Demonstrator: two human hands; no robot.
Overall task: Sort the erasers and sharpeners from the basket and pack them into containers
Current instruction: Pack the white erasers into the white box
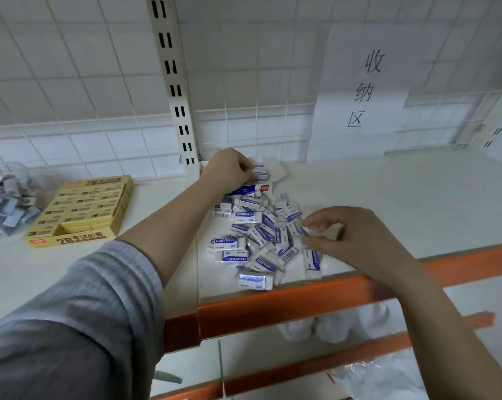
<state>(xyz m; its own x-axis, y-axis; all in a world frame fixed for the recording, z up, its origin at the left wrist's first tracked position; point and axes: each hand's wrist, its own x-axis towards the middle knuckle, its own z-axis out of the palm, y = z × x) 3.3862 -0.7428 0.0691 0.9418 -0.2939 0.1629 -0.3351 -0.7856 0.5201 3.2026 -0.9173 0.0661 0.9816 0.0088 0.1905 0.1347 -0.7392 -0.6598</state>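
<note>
A heap of white erasers with blue sleeves (258, 235) lies loose on the white shelf (388, 203). Behind the heap stands an open white and blue eraser box (261, 186) with its flap (275, 168) raised. My left hand (229, 168) reaches into that box, its curled fingers gripping erasers at the opening. My right hand (350, 235) hovers at the heap's right side and pinches one wrapped eraser (300, 228) between thumb and fingertips.
A yellow display box of 2B erasers (79, 212) sits on the shelf at left. Beside it, a clear plastic jar (7, 197) holds small items. An orange shelf rail (330, 295) runs along the front edge. A paper sign (365, 90) hangs on the wire-grid back.
</note>
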